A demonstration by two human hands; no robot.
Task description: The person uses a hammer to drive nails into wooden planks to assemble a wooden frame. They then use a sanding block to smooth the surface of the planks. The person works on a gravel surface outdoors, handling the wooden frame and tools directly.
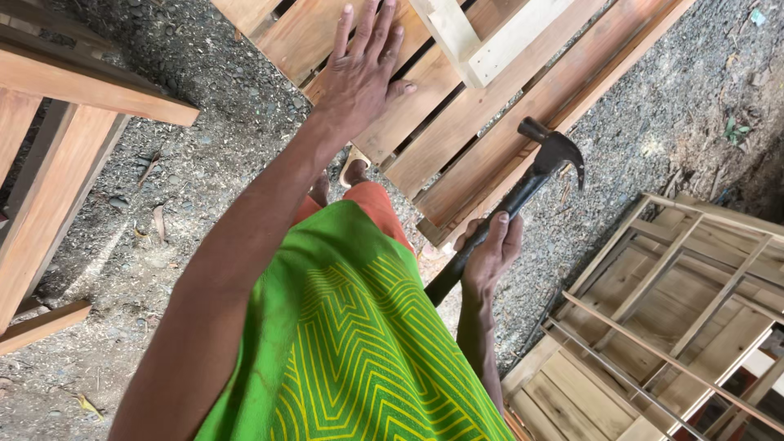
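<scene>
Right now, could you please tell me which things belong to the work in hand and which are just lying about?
In hand:
- claw hammer gripped by right hand
- slatted wooden panel under left hand

Lying about:
- wooden frame
- timber pieces
- loose offcut

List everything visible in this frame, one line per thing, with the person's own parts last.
Slatted wooden panel: one, reddish-brown, top centre, on the ground.
Pale wooden block: one, on that panel.
Claw hammer: one, black, centre right.
Wooden frame: one, light brown, lower right.
Wooden structure: one, brown, left edge.
Gravel ground: grey, throughout.
Green patterned shirt: one, bottom centre.
Orange shorts: one, centre.
Left hand: flat on the panel.
Right hand: gripping the hammer handle.
</scene>
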